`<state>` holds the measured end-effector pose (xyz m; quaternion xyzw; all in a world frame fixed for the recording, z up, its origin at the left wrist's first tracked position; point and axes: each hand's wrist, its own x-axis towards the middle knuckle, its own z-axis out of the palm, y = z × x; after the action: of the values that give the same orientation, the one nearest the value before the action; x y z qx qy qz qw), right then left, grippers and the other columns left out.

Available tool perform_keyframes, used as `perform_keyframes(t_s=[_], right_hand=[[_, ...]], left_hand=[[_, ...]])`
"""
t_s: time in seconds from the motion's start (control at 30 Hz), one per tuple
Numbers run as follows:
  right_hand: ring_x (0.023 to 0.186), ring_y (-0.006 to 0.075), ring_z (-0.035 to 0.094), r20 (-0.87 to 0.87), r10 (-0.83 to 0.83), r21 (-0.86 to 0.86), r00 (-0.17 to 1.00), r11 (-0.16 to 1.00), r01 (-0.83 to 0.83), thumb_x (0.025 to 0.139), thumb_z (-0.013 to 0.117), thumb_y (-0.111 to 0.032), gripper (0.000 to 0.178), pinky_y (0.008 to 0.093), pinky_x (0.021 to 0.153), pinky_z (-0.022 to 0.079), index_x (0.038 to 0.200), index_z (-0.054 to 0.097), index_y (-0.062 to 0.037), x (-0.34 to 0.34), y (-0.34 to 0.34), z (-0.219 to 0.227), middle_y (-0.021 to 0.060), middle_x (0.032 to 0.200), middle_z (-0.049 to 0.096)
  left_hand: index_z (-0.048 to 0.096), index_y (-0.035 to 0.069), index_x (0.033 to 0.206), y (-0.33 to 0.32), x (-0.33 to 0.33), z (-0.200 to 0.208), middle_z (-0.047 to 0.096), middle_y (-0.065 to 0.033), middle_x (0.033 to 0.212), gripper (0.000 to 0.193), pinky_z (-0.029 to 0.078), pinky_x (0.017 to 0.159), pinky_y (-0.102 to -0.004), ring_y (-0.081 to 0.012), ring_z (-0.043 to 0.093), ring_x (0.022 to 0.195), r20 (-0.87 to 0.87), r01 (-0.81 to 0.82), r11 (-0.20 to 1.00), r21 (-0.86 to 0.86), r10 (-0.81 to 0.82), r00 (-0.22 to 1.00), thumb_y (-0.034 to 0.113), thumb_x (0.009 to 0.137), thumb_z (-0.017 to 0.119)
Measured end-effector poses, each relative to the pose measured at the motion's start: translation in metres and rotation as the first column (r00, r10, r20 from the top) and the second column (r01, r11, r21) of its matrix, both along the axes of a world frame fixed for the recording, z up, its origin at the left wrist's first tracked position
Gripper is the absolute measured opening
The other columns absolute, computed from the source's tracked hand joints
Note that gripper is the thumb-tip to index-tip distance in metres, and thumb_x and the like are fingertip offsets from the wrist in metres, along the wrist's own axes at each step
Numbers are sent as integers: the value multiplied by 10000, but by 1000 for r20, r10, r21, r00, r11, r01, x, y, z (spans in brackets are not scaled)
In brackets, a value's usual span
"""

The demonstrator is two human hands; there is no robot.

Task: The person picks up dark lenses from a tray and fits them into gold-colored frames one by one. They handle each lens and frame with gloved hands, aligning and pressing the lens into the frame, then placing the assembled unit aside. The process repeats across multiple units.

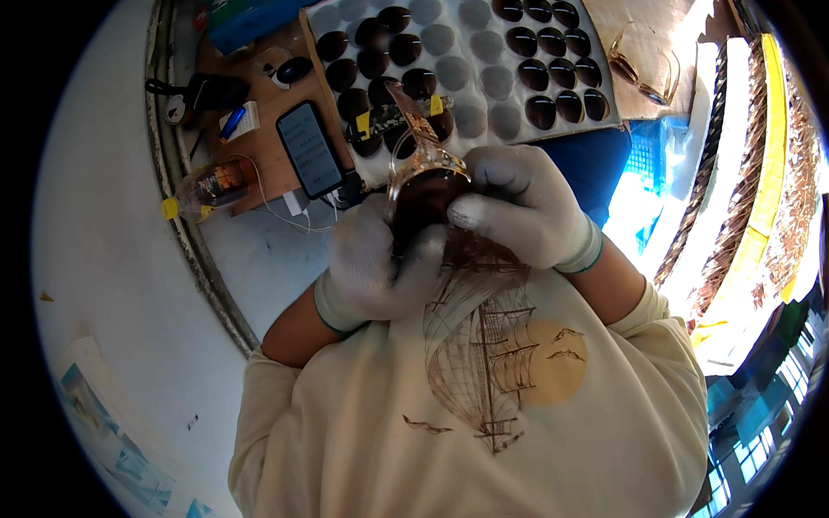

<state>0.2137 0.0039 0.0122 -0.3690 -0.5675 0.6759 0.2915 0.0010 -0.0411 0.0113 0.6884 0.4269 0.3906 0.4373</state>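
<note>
Both my hands wear whitish-grey gloves and hold a pair of sunglasses (429, 200) in front of my chest. The frame is see-through brown, and a dark brown lens shows in it. One temple arm points away from me, over the edge of the lens tray (477, 73). My left hand (371, 259) is closed on the near left side, its thumb at the lower part of the lens. My right hand (522, 207) grips the right side, thumb and bent fingers pressing at the rim. The gloves hide much of the frame.
Rows of dark lenses (535, 75) sit in the tray. Left of it lie a phone (311, 148), a computer mouse (294, 70), a black pouch (218, 91) and a bottle (216, 187) with a yellow cap. Another pair of sunglasses (643, 84) lies right; stacked frame parts (734, 198) stand beyond.
</note>
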Motion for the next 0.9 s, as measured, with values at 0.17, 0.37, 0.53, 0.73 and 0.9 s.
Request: perform_keyframes(t_s=[0.17,0.37,0.53,0.73,0.9], right_hand=[[612,308,616,176,-123,379,977,924,48,847,711,-118,179,357,569,483,817,622,34,-6,-3,-1,170,703,609],[617,348,613,184,-194,318,964,939,128,833,730,-115,171,382,566,486,844,619,16,-8,-11,8,180,746,602],[588,329,609,102,-179,504,979,857,104,838,728,-110,165,366,538,475,825,618,14,5,-6,16,167,721,592],[567,219,658,170,-205,306,964,941,146,911,671,-134,178,311,548,515,855,650,34,14,-1,13,130,659,651],[617,163,659,20,-250,84,968,965,248,930,664,-165,214,295,582,529,914,668,48,22,-9,-30,121,728,668]], left_hand=[[511,-91,1299,3,-8,-10,707,-203,1007,395,576,692,-312,-236,730,799,37,-45,987,-155,51,998,22,932,603],[447,-120,1346,6,4,14,707,-220,1027,461,589,723,-323,-272,750,867,-50,-81,991,-102,77,996,2,928,599],[441,-142,1343,8,12,16,703,-219,1027,481,594,693,-321,-251,746,835,49,-13,998,-61,16,999,-5,919,622],[421,-168,1349,17,29,9,674,-240,1053,515,600,656,-327,-277,732,749,-223,-36,983,182,77,972,0,909,629],[423,-164,1342,22,45,-5,665,-293,1064,520,613,665,-368,-364,754,811,-322,-3,979,203,70,944,8,896,627]])
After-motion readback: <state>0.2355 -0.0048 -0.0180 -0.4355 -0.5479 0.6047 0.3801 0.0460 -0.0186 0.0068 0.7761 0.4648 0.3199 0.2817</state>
